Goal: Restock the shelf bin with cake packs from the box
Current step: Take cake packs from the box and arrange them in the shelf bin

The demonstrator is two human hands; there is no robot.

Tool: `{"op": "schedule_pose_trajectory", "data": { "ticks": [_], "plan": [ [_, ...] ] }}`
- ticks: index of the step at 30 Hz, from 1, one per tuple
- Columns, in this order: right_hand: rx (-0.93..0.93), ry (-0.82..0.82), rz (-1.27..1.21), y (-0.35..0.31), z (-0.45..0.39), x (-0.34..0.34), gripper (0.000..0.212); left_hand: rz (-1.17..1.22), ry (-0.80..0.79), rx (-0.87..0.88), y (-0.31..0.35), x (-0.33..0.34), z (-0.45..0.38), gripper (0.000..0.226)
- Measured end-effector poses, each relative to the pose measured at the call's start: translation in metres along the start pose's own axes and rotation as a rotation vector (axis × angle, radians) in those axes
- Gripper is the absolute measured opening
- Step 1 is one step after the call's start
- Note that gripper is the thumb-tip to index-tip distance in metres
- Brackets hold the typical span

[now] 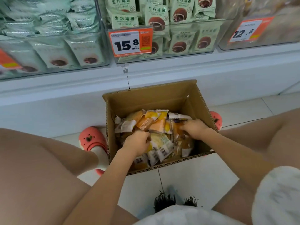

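While walled in: cake packs (155,125).

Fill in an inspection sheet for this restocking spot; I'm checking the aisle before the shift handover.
Surface: white tiled floor, box stands on it.
Job's things: open cardboard box with loose cake packs; clear shelf bins above hold green packs.
Clutter: nothing seen.
Grippers: left hand and right hand both in the box, fingers curled on packs.
Cables: nothing seen.
Surroundings: price tags 15.8 and 12.8; pink clogs beside the box.
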State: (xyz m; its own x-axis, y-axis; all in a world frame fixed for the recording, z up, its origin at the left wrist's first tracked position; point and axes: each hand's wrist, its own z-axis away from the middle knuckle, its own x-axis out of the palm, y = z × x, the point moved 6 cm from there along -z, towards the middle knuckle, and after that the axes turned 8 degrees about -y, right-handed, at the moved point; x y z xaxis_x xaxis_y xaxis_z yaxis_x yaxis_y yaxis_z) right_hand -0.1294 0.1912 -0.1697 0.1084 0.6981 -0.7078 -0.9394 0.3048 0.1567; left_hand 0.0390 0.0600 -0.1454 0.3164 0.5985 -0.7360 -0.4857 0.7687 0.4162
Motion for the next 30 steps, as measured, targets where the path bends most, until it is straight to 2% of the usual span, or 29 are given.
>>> {"op": "schedule_pose_trajectory", "data": {
  "ticks": [2, 4, 7, 9, 11, 13, 16, 18, 20, 22, 23, 26, 29, 30],
  "plan": [
    [-0.036, 0.088, -0.096, 0.004, 0.016, -0.016, 0.032, 0.167, -0.001, -0.035, 0.002, -0.002, -0.004, 0.022],
    [-0.07, 0.171, -0.301, 0.008, 0.035, -0.037, 0.029, 0.428, -0.033, -0.132, 0.002, -0.001, -0.006, 0.028],
    [-0.086, 0.358, -0.544, -0.002, 0.071, -0.074, 0.022, 1.153, -0.297, -0.42, 0.001, 0.018, 0.006, 0.07],
    [-0.139, 0.527, -0.682, -0.021, 0.094, -0.089, 0.023, 1.541, -0.471, -0.426, 0.013, 0.02, 0.012, 0.09],
    [-0.197, 0.555, -0.775, -0.04, 0.102, -0.088, 0.023, 1.817, -0.396, -0.341, 0.02, 0.006, 0.011, 0.079],
    [-0.247, 0.463, -0.799, -0.049, 0.097, -0.079, 0.028, 1.827, -0.204, -0.283, 0.017, -0.008, 0.008, 0.056],
    [-0.277, 0.322, -0.851, -0.036, 0.088, -0.07, 0.034, 1.582, -0.038, -0.223, 0.01, -0.017, 0.007, 0.049],
    [-0.237, 0.37, -0.963, -0.02, 0.089, -0.071, 0.041, 1.499, 0.039, -0.15, 0.007, -0.025, 0.009, 0.043],
    [-0.157, 0.515, -1.172, -0.002, 0.092, -0.076, 0.045, 1.48, 0.065, -0.065, 0.01, -0.034, 0.011, 0.038],
    [-0.132, 0.579, -1.367, 0.003, 0.092, -0.079, 0.029, 1.463, 0.083, -0.012, 0.019, -0.04, 0.014, 0.034],
    [-0.126, 0.553, -1.461, 0.002, 0.089, -0.078, 0.023, 1.441, 0.099, -0.011, 0.024, -0.043, 0.014, 0.035],
    [-0.05, 0.439, -1.693, -0.007, 0.083, -0.071, 0.035, 1.382, 0.165, -0.057, 0.033, -0.048, 0.014, 0.046],
    [-0.014, 0.311, -2.131, -0.022, 0.079, -0.06, 0.049, 1.481, 0.249, -0.092, 0.034, -0.05, 0.012, 0.054],
    [-0.003, 0.253, -2.208, -0.029, 0.079, -0.057, 0.052, 1.535, 0.283, -0.093, 0.034, -0.05, 0.012, 0.054]
  ]
}}
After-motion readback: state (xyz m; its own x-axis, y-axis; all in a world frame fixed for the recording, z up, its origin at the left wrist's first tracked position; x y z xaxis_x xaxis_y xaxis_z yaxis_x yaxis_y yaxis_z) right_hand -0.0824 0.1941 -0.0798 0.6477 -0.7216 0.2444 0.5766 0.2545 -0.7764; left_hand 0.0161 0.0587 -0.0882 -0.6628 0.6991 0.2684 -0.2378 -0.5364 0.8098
